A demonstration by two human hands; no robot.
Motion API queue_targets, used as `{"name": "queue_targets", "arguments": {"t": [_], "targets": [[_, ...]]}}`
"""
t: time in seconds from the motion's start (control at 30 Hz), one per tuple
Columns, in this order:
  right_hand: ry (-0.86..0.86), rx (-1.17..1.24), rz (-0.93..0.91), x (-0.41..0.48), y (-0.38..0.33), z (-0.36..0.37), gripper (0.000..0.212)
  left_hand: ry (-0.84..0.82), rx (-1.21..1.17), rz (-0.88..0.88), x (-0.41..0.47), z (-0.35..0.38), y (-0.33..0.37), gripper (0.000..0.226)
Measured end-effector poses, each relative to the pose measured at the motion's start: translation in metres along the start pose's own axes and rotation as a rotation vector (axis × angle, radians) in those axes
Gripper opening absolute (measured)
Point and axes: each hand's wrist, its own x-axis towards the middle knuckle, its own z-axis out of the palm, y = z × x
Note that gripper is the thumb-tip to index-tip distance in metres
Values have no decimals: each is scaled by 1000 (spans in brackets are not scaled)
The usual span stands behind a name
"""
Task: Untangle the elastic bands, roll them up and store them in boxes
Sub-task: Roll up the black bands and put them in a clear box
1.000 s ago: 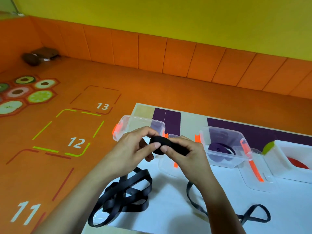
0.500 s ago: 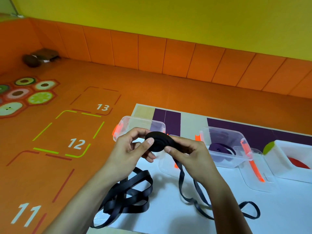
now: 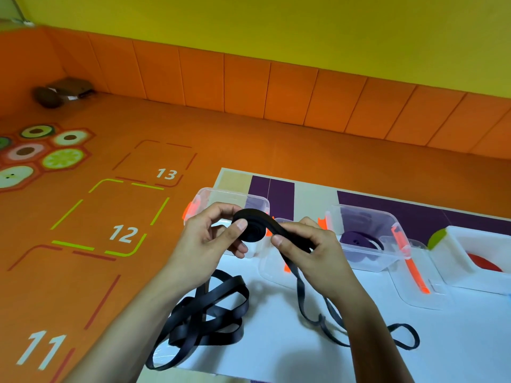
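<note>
A black elastic band is partly wound into a flat roll (image 3: 251, 227) held above the table. My left hand (image 3: 213, 239) pinches the roll between thumb and fingers. My right hand (image 3: 315, 252) grips the band's free strip just right of the roll. The strip's tail (image 3: 318, 313) hangs to the white table and ends in a loop at the right. A loose tangle of black band (image 3: 210, 313) lies on the table below my left wrist. An empty clear box (image 3: 229, 197) stands behind my hands.
A second clear box (image 3: 387, 244) with orange clips holds a purple rolled band (image 3: 356, 240). A white box (image 3: 470, 250) at the right holds something red. Two clear lids (image 3: 420, 288) lie flat on the white table (image 3: 276, 349). Orange floor with numbered squares lies left.
The roll has turned in my hands and taken up more strip. The tail on the table has been drawn in toward me and its loop has shifted.
</note>
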Motion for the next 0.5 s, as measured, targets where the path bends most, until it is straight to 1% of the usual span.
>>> {"name": "queue_targets", "arguments": {"t": [0.1,0.17,0.2,0.3,0.37,0.5], "targets": [[-78,24,5,0,-1,0,18,-2,5,3,0,2,0,24],[-118,25,-2,-1,-1,5,25,-6,-15,1,0,3,0,26],[-109,17,-2,-1,-1,8,27,-4,-35,-2,0,4,1,27],[-25,34,-5,-3,0,19,16,13,-126,-34,-1,7,0,26],[3,76,-7,-3,3,22,23,35,-190,-58,-1,8,-3,25],[5,209,14,-3,1,30,24,69,-319,-117,-1,13,-5,30]]}}
